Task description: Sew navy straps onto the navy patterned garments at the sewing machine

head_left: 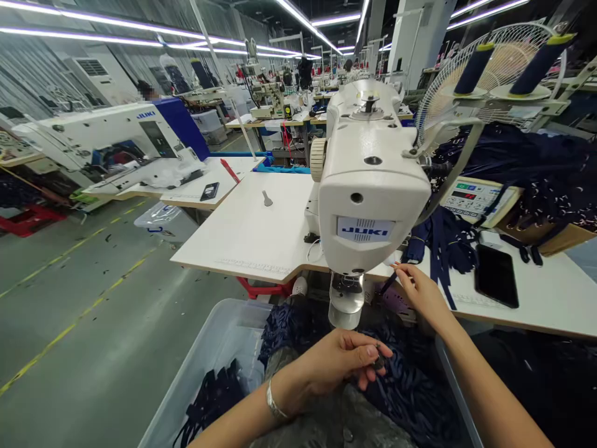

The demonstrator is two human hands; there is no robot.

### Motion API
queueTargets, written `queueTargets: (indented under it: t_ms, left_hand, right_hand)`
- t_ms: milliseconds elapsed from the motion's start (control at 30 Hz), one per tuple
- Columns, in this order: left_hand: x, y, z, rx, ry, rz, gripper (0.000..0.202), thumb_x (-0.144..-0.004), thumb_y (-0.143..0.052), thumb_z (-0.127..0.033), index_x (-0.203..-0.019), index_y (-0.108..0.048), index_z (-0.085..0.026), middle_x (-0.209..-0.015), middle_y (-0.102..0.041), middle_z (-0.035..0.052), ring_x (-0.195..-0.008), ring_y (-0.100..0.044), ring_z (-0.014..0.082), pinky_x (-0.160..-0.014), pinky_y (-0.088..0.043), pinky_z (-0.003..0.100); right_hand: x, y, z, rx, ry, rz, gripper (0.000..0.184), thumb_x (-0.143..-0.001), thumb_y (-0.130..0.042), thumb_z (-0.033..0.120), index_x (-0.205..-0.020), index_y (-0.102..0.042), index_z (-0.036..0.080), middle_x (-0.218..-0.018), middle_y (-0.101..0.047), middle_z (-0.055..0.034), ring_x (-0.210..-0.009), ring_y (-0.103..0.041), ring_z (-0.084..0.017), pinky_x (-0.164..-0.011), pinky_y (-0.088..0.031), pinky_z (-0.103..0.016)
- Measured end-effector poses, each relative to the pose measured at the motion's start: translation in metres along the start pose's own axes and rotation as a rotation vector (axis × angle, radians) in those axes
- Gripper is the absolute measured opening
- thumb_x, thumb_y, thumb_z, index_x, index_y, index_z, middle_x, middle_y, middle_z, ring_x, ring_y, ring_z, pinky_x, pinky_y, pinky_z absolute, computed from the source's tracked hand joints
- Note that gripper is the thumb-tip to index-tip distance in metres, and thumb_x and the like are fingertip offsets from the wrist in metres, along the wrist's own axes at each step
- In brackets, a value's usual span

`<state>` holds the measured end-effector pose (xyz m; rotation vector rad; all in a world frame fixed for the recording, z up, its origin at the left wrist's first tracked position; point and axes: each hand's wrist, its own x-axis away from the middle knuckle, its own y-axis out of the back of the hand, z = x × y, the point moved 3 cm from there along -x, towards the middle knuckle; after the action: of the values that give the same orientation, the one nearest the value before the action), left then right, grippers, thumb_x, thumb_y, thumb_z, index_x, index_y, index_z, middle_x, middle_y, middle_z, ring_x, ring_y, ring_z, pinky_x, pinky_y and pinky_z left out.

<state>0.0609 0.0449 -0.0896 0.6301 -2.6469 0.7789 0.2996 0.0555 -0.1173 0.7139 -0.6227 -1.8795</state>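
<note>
My left hand, with a silver bangle at the wrist, is in front of the sewing machine's needle area. Its thumb and fingers pinch a small dark piece, mostly covered by the fingertips. To the right of the machine head, my right hand is closed at the table's front edge, its fingertips on a narrow navy strap. The white JUKI sewing machine stands between and above both hands. Below them, navy straps lie heaped over my lap and in a clear plastic bin.
Bundled navy straps, a black phone and a control panel are on the table's right side. A small grey metal piece lies on the white tabletop. Thread cones stand by a fan. Another JUKI machine is at left.
</note>
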Motion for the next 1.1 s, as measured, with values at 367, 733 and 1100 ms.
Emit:
queueTargets:
  t_ms: [367,733,1100]
  left_hand:
    - [-0.003,0.0,-0.005,0.152,-0.04,0.014,0.068,-0.076,-0.076,-0.046,-0.133,-0.054,-0.016,-0.082,-0.064,0.0033,-0.061,-0.055,0.0065,-0.057,-0.042,0.02]
    - [-0.024,-0.01,-0.006,0.251,-0.107,0.118,0.092,-0.076,-0.079,-0.033,-0.15,-0.025,-0.024,-0.08,-0.061,-0.0009,-0.067,-0.062,0.0107,-0.057,-0.047,0.022]
    - [-0.024,-0.014,0.0,0.282,-0.056,0.129,0.093,-0.076,-0.081,-0.031,-0.15,-0.025,-0.022,-0.077,-0.062,-0.0003,-0.067,-0.063,0.011,-0.059,-0.048,0.022]
  right_hand:
    - [-0.035,0.006,-0.017,0.305,0.108,-0.274,0.024,-0.093,-0.039,0.023,-0.097,-0.062,0.016,-0.098,-0.068,-0.0159,-0.094,-0.061,-0.029,-0.085,-0.042,-0.041]
    - [0.086,0.033,0.023,0.346,0.478,-0.131,0.018,-0.092,-0.056,0.035,-0.103,-0.055,0.022,-0.079,-0.065,-0.0029,-0.068,-0.063,-0.019,-0.065,-0.045,-0.03]
    - [0.083,0.02,0.058,0.43,0.722,-0.124,0.012,-0.093,-0.055,0.018,-0.104,-0.058,0.014,-0.081,-0.067,-0.0063,-0.07,-0.058,-0.019,-0.07,-0.041,-0.033]
